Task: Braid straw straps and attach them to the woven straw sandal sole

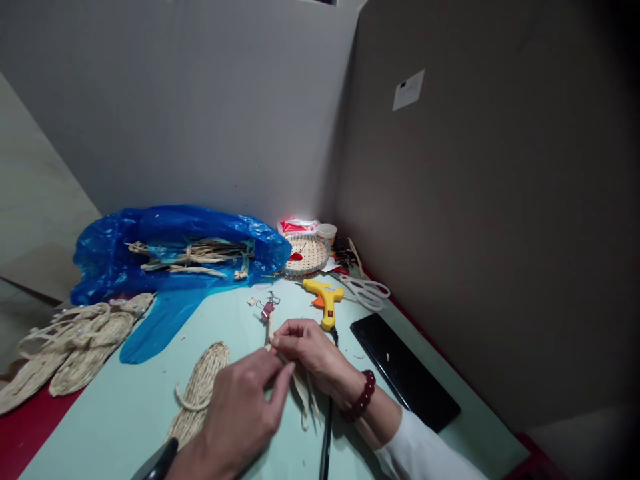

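Pinching straw [301,392] with right hand [311,355], apparently plaiting near the clip [268,309]; cannot tell grip of left hand [246,398]; probably needs even tension next.

Dim, muted light here, and the smooth grey left panel [225,100] catches more of it than the dark brownish-grey right panel [475,213], shadow pooling along their join! Small glints ripple across the crumpled blue plastic bag [113,233]; soft shade lies on the pale green desk [125,413]. Wide-angle stretch pulls the edges, the upper right corner sinks to black, fine detail goes soft.
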Tool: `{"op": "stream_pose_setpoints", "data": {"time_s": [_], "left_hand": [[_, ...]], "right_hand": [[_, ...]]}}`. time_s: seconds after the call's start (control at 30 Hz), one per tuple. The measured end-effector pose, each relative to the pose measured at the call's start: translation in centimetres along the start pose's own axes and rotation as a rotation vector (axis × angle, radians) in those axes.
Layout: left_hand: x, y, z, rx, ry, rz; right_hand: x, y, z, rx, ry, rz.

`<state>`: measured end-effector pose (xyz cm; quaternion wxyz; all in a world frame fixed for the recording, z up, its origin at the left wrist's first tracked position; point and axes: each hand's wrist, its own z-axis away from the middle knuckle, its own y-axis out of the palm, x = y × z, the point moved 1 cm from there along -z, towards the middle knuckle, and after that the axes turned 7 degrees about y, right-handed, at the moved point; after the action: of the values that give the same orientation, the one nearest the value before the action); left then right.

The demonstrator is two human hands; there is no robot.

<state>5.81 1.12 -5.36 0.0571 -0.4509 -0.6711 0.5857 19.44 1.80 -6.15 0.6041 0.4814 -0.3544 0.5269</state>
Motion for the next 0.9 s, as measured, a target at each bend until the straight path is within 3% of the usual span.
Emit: {"op": "stream_pose_setpoints", "data": {"time_s": [0.1,0.3,0.47,0.63,0.9], "left_hand": [[1.4,-1.0,-1.2,-0.068,-0.251,0.185],[2.7,0.0,-2.3,0.178,-0.495,0.668],[2.5,0.5,-2.1,0.196,-0.534,0.824],[2.7,0.7,-1.7,0.100,-0.496,0.767],[2.5,0.7,-1.3,-0.023,-0.520,0.787]], "right_hand": [[0.0,0.0,0.0,-0.018,-0.022,0.069],[0.3,-0.2,0.2,-0.078,-0.077,0.401],[1.3,-0.3,1.6,-0.202,-0.198,0.844],[1.5,0.6,3.3,-0.304,-0.237,1.174],[0.5,2.1,4.8,-0.252,-0.405,1.445]]}}
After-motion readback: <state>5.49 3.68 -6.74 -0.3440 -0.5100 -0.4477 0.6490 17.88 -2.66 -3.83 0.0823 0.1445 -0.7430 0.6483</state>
